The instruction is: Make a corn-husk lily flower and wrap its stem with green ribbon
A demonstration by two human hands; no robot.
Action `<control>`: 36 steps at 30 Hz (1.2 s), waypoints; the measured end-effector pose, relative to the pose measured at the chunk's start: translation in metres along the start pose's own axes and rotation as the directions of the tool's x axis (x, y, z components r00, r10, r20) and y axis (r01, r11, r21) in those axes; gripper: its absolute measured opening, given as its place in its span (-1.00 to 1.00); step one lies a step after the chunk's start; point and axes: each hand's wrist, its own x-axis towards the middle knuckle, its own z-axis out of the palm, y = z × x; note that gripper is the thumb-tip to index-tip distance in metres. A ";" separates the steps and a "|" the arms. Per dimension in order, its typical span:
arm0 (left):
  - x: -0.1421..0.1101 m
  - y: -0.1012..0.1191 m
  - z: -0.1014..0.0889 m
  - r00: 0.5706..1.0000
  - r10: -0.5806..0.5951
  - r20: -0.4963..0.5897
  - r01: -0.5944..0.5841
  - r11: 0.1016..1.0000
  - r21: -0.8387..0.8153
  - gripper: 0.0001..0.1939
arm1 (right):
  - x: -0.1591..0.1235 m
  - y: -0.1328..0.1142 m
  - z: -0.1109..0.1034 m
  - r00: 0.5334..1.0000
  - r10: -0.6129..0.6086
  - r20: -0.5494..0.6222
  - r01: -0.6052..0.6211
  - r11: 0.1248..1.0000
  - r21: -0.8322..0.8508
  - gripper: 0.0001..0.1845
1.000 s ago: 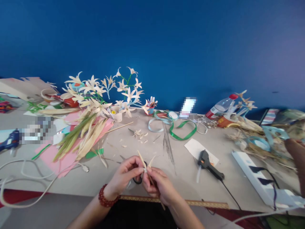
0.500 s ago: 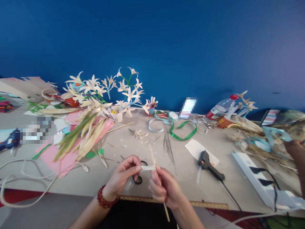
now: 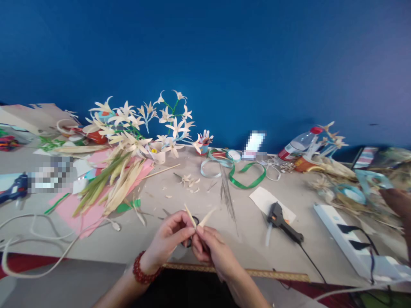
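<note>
In front of me, my left hand (image 3: 175,231) and my right hand (image 3: 213,248) meet at the fingertips. A thin pale stick (image 3: 190,216) slants up to the left from between them; its lower part is hidden by my right hand, which grips it. A pale, petal-like husk strip (image 3: 207,217) points up to the right, its base pinched where my thumbs and fingers come together. My left fingers are closed at that base. Just behind the fingertips lie scissors with black handles (image 3: 195,220), partly covered by my hands.
Right of my hands lie a black glue gun (image 3: 282,222), a white card (image 3: 263,196) and a power strip (image 3: 343,239). Husks (image 3: 118,184) and husk flowers (image 3: 128,119) occupy the left. Wires (image 3: 227,199) and green ribbon (image 3: 247,182) lie ahead. A co-worker's hand (image 3: 393,203) is at far right.
My hands have come together, the right moving left. The husk strip, stretched between them before, now points up to the right. The stick's top has tipped left.
</note>
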 end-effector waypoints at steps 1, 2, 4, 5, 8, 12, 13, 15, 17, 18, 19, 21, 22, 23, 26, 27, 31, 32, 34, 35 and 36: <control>-0.001 0.000 -0.001 1.000 0.003 0.003 -0.003 1.000 -0.025 -0.80 | -0.001 0.000 -0.001 0.998 0.040 0.044 -0.044 0.993 0.110 -0.47; -0.001 0.000 -0.001 1.000 0.004 0.005 -0.004 0.999 -0.050 -0.80 | -0.003 -0.001 -0.002 0.993 0.066 0.095 -0.084 0.976 0.202 -0.49; -0.001 -0.002 -0.002 1.000 -0.003 0.008 0.003 0.996 -0.092 -0.81 | -0.005 -0.001 -0.004 0.978 0.085 0.189 -0.144 0.936 0.321 -0.49; -0.001 -0.003 -0.002 1.000 -0.006 0.005 0.007 0.994 -0.105 -0.82 | -0.005 0.000 -0.004 0.975 0.085 0.206 -0.153 0.926 0.345 -0.49; 0.001 -0.006 0.000 1.000 0.010 -0.024 -0.012 0.996 -0.084 -0.83 | -0.004 0.001 -0.003 0.996 0.038 0.085 -0.056 0.975 0.215 -0.46; 0.000 -0.004 0.003 0.998 0.047 -0.033 -0.047 0.999 0.010 -0.83 | 0.000 -0.001 0.004 0.978 -0.178 -0.108 0.146 0.957 -0.251 -0.41; 0.000 -0.003 0.003 0.999 0.045 -0.029 -0.045 0.999 0.016 -0.83 | 0.000 -0.002 0.006 0.975 -0.198 -0.105 0.162 0.946 -0.282 -0.41; -0.001 -0.002 0.002 0.999 0.041 -0.022 -0.041 0.999 0.000 -0.84 | -0.001 -0.003 0.006 0.989 -0.139 -0.056 0.128 0.978 -0.163 -0.44; -0.002 -0.003 0.000 0.999 0.048 -0.013 -0.049 0.998 -0.047 -0.83 | -0.003 -0.004 0.004 0.998 -0.017 0.055 0.012 0.996 0.090 -0.48; -0.002 -0.003 -0.001 0.999 0.052 -0.011 -0.053 0.996 -0.077 -0.83 | -0.004 -0.004 0.003 0.992 0.031 0.124 -0.056 0.978 0.201 -0.48; -0.001 -0.004 -0.002 0.998 0.054 -0.012 -0.055 0.993 -0.106 -0.83 | -0.005 -0.003 0.001 0.982 0.058 0.178 -0.107 0.954 0.279 -0.48; -0.001 -0.005 -0.003 0.998 0.054 -0.030 -0.058 0.989 -0.133 -0.83 | -0.004 0.000 -0.002 0.979 0.063 0.193 -0.122 0.942 0.313 -0.47; -0.001 -0.005 -0.003 0.997 0.057 -0.043 -0.062 0.990 -0.127 -0.84 | -0.003 0.001 -0.002 0.988 0.045 0.151 -0.084 0.961 0.264 -0.46; -0.001 -0.005 -0.002 0.996 0.063 -0.056 -0.069 0.992 -0.110 -0.84 | -0.002 0.003 -0.002 0.996 0.008 0.083 -0.022 0.985 0.171 -0.46; -0.002 -0.002 0.000 0.995 0.077 -0.065 -0.080 0.996 -0.038 -0.85 | 0.002 0.006 0.003 0.978 -0.181 -0.102 0.156 0.964 -0.215 -0.45; -0.002 -0.002 0.001 0.995 0.076 -0.060 -0.077 0.997 -0.024 -0.84 | 0.003 0.006 0.005 0.968 -0.219 -0.121 0.178 0.943 -0.280 -0.45; -0.002 -0.002 0.001 0.999 0.037 -0.036 -0.040 0.995 -0.089 -0.83 | 0.000 0.002 0.007 0.999 -0.050 0.002 0.050 0.997 0.051 -0.48; -0.002 -0.003 0.001 0.999 0.024 -0.029 -0.027 0.991 -0.131 -0.82 | -0.001 0.001 0.006 0.997 0.008 0.080 -0.022 0.983 0.181 -0.47; 0.000 -0.005 0.000 1.000 -0.002 -0.012 -0.001 0.978 -0.208 -0.82 | -0.002 -0.001 0.003 0.976 0.067 0.206 -0.134 0.933 0.334 -0.46; 0.001 -0.005 0.000 1.000 -0.008 -0.012 0.005 0.973 -0.232 -0.82 | -0.002 -0.002 0.002 0.972 0.070 0.224 -0.147 0.925 0.349 -0.45; 0.002 -0.006 0.000 1.000 -0.010 -0.019 0.005 0.971 -0.238 -0.83 | -0.002 -0.001 0.001 0.977 0.060 0.207 -0.127 0.937 0.327 -0.45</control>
